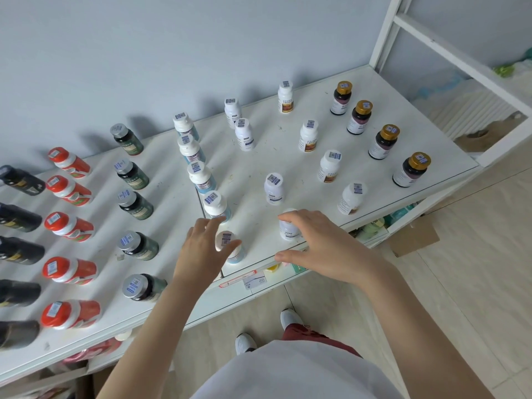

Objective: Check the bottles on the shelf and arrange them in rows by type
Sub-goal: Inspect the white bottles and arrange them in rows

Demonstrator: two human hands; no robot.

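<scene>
white shelf (253, 168) spans the frame's middle, bearing a black row (20, 217) at far left, then a red row (69, 226), green row (135, 205), white rows (198, 174) and a gold-capped row (384, 141) at upper right. at lower centre the left hand (201, 251) has thumb and fingers either side of a front bottle (226, 240), though whether they clamp it i cannot tell. just right of it the right hand (319, 249) arches, fingers apart, over a second bottle (288, 230), fingertips at its top.

Bright, soft daylight; bottles (308, 136) throw faint shadows back onto the wall (144, 53). Wide-angle stretch and softness smear the left edge.
</scene>
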